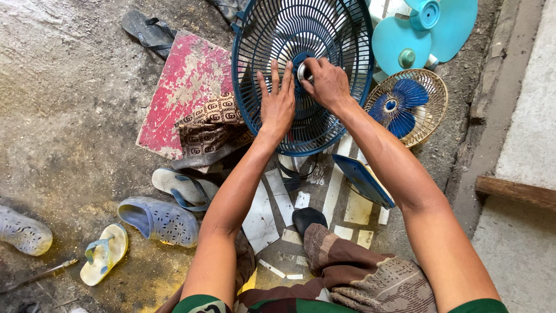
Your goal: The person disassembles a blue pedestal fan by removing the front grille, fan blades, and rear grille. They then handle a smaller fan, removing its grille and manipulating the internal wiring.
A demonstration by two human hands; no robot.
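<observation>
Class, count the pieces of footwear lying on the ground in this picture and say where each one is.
5: a dark sandal at the top left, a grey flip-flop by the left forearm, a blue clog below it, a yellow flip-flop and a pale clog at the left edge. Others may be hidden.

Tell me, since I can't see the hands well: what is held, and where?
The left hand lies flat on the fan grille; the right hand fingers grip its silver centre cap.

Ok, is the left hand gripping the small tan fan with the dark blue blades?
No, the left hand lies flat on the dark blue fan grille, while the small tan fan sits untouched to the right.
</observation>
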